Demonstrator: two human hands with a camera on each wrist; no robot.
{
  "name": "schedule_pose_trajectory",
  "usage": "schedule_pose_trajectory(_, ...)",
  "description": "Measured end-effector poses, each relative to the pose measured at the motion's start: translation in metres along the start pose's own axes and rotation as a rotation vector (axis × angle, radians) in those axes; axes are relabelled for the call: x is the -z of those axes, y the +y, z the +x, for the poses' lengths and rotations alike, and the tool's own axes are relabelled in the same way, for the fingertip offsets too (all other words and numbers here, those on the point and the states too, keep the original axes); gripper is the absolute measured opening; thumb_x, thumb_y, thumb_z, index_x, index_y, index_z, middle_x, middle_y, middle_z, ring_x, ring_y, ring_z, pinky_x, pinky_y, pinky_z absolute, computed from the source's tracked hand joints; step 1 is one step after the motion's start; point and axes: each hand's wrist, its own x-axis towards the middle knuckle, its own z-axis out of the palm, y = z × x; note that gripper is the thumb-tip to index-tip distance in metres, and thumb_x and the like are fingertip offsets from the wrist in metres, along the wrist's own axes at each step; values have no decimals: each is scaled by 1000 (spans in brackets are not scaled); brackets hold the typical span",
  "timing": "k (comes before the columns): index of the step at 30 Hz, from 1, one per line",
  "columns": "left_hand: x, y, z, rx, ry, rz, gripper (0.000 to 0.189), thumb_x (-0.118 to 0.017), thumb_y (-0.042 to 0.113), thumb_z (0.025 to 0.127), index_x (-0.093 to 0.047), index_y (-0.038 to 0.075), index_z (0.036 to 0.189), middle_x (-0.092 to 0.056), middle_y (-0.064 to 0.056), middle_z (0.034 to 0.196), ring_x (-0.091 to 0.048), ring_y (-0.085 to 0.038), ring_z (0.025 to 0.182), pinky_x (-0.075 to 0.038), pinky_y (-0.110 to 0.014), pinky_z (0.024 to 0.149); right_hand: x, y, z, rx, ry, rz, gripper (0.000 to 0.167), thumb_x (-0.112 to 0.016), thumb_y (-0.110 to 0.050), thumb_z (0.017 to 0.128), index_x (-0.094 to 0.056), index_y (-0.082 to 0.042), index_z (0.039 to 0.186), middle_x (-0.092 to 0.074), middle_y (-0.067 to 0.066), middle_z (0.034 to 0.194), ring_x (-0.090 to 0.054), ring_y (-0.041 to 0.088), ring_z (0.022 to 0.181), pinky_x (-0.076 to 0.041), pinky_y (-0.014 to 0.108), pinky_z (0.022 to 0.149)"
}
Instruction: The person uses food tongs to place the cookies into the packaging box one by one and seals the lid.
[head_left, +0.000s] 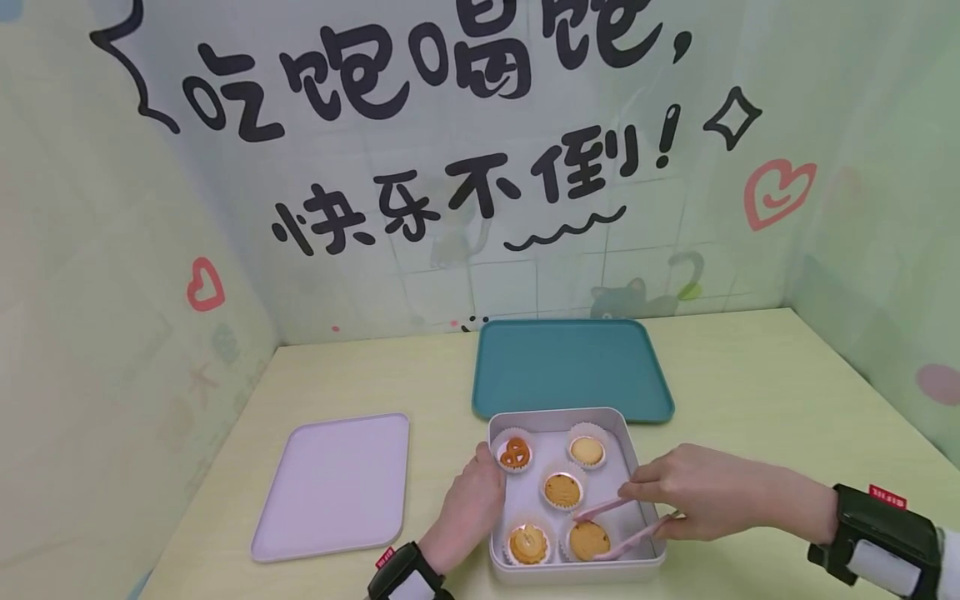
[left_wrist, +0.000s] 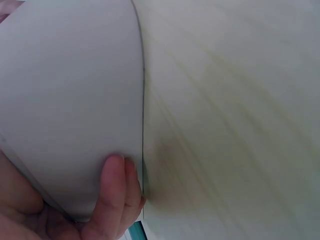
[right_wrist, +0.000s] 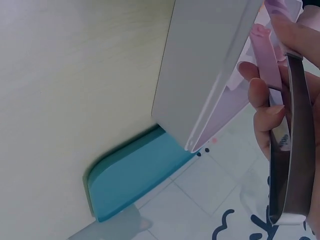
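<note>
A pale lilac box (head_left: 570, 575) holds several biscuits in white paper cups. My left hand (head_left: 474, 496) grips the box's left wall; in the left wrist view its fingers (left_wrist: 114, 187) lie along the outside, the thumb near the rim. My right hand (head_left: 678, 490) holds tongs (right_wrist: 301, 150) with a metal handle and pink tips. The tips stand on either side of a round biscuit (head_left: 589, 540) at the box's near right; whether they touch it I cannot tell. Elsewhere in the box are a pretzel (head_left: 514, 452), a pale biscuit (head_left: 587, 451), a middle biscuit (head_left: 562, 491) and a near-left biscuit (head_left: 527, 544).
A teal tray (head_left: 570, 367) lies behind the box. To the left, a flat lilac tray (head_left: 337, 479) rests on the pale wooden table (head_left: 750, 375). Printed cloth walls (head_left: 450, 275) stand at the back and both sides.
</note>
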Motion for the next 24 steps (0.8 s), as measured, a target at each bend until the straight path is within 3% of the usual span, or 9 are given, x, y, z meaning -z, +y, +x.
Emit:
schedule_pose_trajectory(6, 0, 0, 0, -10, -7, 2, 15, -42, 4, 93, -40, -10, 98, -44, -11, 63, -54, -27, 54, -43, -37, 42, -3, 0, 2, -33, -19, -37, 40, -74, -28, 74, -62, -9, 108, -59, -7, 94, -51, -4, 72, -41, 15, 56)
schedule_pose_trajectory(11, -1, 0, 0, -17, 14, -3, 12, -43, 2, 91, -40, -9, 96, -45, -12, 63, -54, -29, 54, -43, -39, 42, 4, 3, -5, -100, 41, 0, 44, -71, -32, 77, -60, -9, 113, -58, -5, 101, -53, -1, 73, -43, 17, 58)
schedule_pose_trajectory(15, -2, 1, 1, -11, 19, 1, 11, -43, 0, 90, -41, -9, 95, -46, -13, 64, -54, -30, 54, -43, -40, 42, 16, 9, -14, -270, 141, 67, 48, -70, -35, 78, -59, -6, 116, -57, -6, 97, -47, -3, 62, -39, 16, 50)
schedule_pose_trajectory(20, -4, 1, 1, 6, 12, -4, 12, -44, 1, 90, -41, -9, 94, -45, -13, 64, -55, -30, 53, -43, -40, 42, 25, 31, -26, -543, 350, 34, 49, -74, -26, 75, -58, -1, 114, -50, -10, 79, -40, 0, 54, -35, 19, 43)
schedule_pose_trajectory(24, -5, -1, 2, 3, 11, -7, 12, -44, 2, 90, -41, -9, 93, -45, -13, 63, -54, -29, 53, -43, -40, 42, 24, 55, -33, -734, 464, 17, 35, -72, -25, 78, -59, -2, 100, -49, -3, 70, -40, 6, 48, -35, 24, 42)
